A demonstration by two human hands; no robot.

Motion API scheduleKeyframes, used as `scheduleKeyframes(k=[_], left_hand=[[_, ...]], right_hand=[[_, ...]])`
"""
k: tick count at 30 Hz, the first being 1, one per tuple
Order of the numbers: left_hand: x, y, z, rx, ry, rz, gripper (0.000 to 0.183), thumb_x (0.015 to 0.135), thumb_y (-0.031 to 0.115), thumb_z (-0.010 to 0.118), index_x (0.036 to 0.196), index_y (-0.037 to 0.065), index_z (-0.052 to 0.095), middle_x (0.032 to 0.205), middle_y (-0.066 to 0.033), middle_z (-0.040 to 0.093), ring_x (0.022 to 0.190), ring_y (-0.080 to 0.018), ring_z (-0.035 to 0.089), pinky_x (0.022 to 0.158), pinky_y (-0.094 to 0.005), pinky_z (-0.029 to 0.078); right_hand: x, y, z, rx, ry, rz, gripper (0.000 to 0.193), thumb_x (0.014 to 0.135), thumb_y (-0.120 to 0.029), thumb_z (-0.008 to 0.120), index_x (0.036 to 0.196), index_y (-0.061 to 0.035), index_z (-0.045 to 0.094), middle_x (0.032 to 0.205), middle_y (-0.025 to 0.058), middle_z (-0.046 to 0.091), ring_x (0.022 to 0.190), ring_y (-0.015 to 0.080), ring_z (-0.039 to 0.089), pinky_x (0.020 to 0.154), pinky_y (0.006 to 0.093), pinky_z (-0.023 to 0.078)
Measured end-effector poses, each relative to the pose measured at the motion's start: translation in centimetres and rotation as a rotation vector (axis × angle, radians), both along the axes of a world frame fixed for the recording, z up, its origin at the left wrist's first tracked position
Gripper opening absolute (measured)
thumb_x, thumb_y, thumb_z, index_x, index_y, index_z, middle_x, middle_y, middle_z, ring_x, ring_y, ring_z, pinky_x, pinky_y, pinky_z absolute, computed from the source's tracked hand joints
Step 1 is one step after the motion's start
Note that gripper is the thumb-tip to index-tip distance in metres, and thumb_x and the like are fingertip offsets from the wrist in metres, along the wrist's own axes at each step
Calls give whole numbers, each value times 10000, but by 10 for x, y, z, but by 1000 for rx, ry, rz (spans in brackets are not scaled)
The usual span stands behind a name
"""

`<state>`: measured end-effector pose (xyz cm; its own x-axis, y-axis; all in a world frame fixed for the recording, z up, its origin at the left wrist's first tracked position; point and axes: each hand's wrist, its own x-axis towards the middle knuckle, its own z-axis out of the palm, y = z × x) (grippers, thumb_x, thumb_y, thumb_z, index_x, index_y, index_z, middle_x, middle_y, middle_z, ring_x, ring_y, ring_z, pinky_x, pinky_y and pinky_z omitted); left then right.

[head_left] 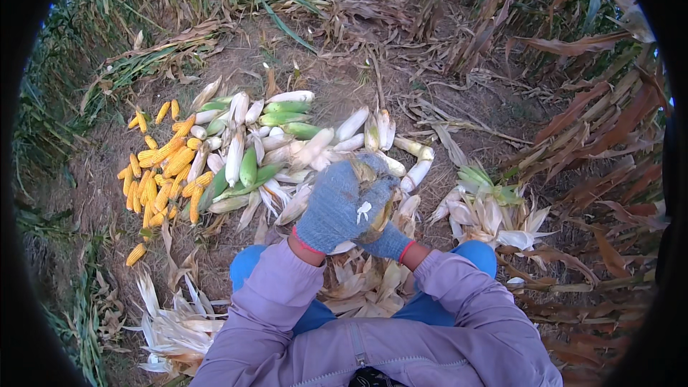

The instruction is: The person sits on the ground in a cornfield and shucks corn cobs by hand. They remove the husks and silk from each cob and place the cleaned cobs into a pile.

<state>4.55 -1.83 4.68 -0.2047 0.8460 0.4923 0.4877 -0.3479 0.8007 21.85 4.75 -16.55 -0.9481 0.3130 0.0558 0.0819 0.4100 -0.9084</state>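
Head view: grey knit-gloved left hand (pixel 331 202) and right hand (pixel 391 239) are pressed together; grip contents can't be made out.
White-and-green husked corn ears (pixel 234 158) are piled far-left; probably best stripped with the base braced firmly.

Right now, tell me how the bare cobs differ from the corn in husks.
The bare cobs are yellow; the corn in husks is mostly whitish or green. The bare cobs lie farther left than the corn in husks. Both are heaped on the ground.
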Motion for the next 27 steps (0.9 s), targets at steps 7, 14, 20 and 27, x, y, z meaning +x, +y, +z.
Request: scheduleKeyframes(k=[7, 14, 20, 27], left_hand=[[11, -8, 22, -89, 114, -26, 264, 832, 228, 752, 1016, 47, 698, 947, -130, 702, 859, -302, 686, 765, -406, 544], [37, -4, 12, 67, 394, -79, 349, 810, 304, 758, 1065, 76, 694, 995, -128, 680, 905, -323, 672, 792, -440, 534], [71, -5, -2, -2, 612, -242, 266, 813, 225, 660, 1040, 86, 657, 940, -126, 637, 875, -301, 654, 763, -444, 516], [116, -10, -47, -199, 889, -512, 237, 817, 214, 647, 1024, 102, 651, 954, -140, 641, 870, -286, 660, 717, -436, 521]], right_hand=[[-7, 1, 30, 493, -310, 204, 452, 966, -318, 569, 1383, -144, 546, 1440, 91, 526, 1354, 271, 448, 1171, 435, 309], [-7, 3, 34, 445, -373, 241, 482, 951, -345, 590, 1380, -130, 546, 1426, 110, 535, 1333, 290, 470, 1150, 434, 334], [-9, -3, 33, 425, -433, 282, 510, 939, -369, 609, 1378, -117, 546, 1415, 126, 543, 1314, 306, 489, 1133, 433, 356], [-15, -6, 33, 421, -465, 321, 545, 924, -396, 630, 1376, -102, 546, 1402, 145, 552, 1292, 324, 512, 1112, 432, 382]])
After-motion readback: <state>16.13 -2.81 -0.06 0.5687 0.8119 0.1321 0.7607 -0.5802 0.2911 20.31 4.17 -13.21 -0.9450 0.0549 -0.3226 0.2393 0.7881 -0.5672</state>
